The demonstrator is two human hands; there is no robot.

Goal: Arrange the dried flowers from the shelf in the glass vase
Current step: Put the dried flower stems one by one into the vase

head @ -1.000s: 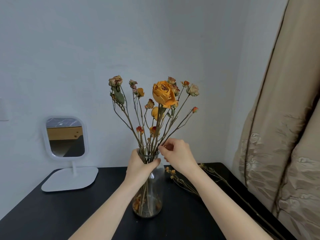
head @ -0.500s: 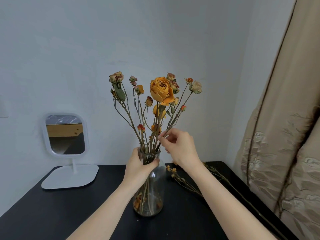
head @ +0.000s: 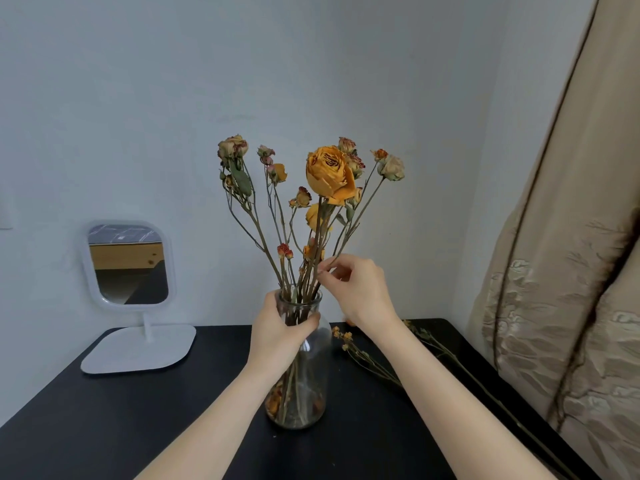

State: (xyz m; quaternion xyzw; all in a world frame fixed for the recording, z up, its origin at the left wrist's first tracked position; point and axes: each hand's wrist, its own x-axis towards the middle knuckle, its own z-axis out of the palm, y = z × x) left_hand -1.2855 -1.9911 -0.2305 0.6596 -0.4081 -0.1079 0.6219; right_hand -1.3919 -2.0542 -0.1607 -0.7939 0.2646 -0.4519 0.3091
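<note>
The left hand [head: 280, 327] wraps the neck of the glass vase [head: 308, 372], which stands on the black tabletop [head: 104, 427]. The right hand [head: 362, 289] pinches thin stems just above its rim. The dried flowers [head: 329, 174] in it look brittle: a hard tug could snap a stem or shed petals, and a sideways pull could tip the vase. Under the right forearm lie loose sprigs [head: 360, 355], easily crushed.

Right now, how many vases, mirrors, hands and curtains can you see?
glass vase: 1
mirror: 1
hands: 2, the left hand and the right hand
curtain: 1
Total: 5
</note>
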